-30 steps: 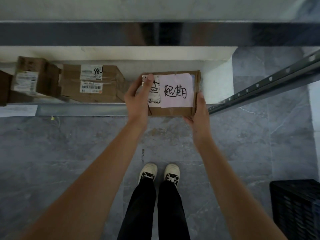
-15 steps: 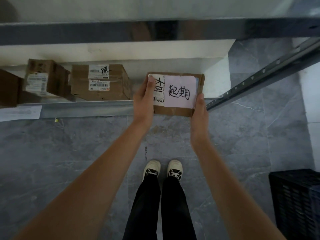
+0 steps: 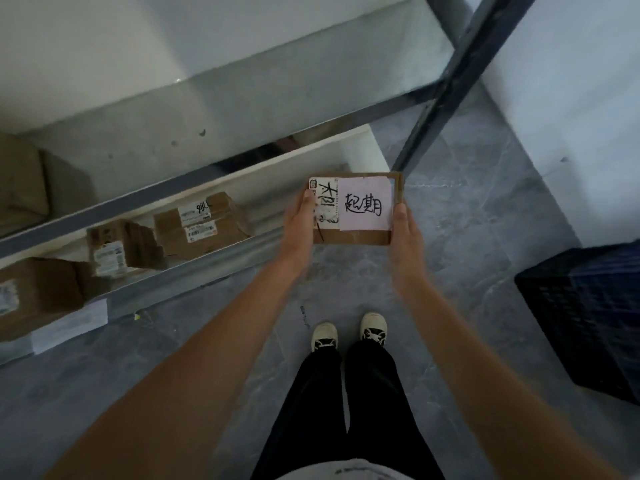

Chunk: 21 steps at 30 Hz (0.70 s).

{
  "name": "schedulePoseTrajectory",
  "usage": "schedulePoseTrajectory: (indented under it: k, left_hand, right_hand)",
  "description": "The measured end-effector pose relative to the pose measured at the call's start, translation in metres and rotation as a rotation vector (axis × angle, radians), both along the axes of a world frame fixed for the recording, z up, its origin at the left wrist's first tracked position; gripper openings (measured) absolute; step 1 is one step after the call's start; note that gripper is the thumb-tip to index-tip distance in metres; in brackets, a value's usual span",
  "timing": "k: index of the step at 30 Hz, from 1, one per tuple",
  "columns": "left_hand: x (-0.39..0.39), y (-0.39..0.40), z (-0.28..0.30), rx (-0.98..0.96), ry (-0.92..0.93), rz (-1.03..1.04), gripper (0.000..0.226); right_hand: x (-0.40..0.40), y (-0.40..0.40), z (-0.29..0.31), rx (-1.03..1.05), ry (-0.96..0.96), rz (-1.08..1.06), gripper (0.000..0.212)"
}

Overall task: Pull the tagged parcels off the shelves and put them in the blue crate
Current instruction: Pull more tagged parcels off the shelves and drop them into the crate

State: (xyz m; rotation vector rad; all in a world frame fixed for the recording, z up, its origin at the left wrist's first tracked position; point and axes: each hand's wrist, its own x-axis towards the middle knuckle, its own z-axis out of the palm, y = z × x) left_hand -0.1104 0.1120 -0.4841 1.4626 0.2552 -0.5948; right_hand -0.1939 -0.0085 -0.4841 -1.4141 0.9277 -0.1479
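A flat brown cardboard parcel (image 3: 356, 233) with a pale pink handwritten tag and a white label on top is held in front of me, clear of the shelf and above the floor. My left hand (image 3: 299, 225) grips its left edge, thumb on top. My right hand (image 3: 405, 237) grips its right edge. The dark blue crate (image 3: 585, 313) stands on the floor at the right, apart from the parcel.
The low shelf (image 3: 194, 268) at the left holds three brown boxes with white labels (image 3: 201, 225), (image 3: 121, 249), (image 3: 38, 292). A grey shelf upright (image 3: 450, 81) slants behind the parcel. A white wall is at the right. My feet (image 3: 348, 332) stand on grey tiled floor.
The parcel has come off the shelf edge and toward me, both hands still on it. My view has swung right, so the shelf slants left and the crate shows larger.
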Motion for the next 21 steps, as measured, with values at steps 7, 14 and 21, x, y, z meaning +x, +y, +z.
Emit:
schedulePoseTrajectory:
  k: [7, 14, 21]
  left_hand:
    - [-0.023, -0.089, 0.011, 0.071, 0.01, -0.199, 0.015]
    - [-0.087, -0.2, 0.023, 0.178, -0.063, -0.547, 0.03]
    - [-0.178, -0.308, 0.027, 0.209, -0.162, -0.829, 0.031]
  right_hand:
    - [-0.054, -0.062, 0.015, 0.028, 0.018, -0.308, 0.047]
    - [-0.141, -0.129, 0.025, 0.07, 0.052, -0.618, 0.039]
    - [-0.246, -0.2, 0.023, 0.074, 0.119, -0.885, 0.043]
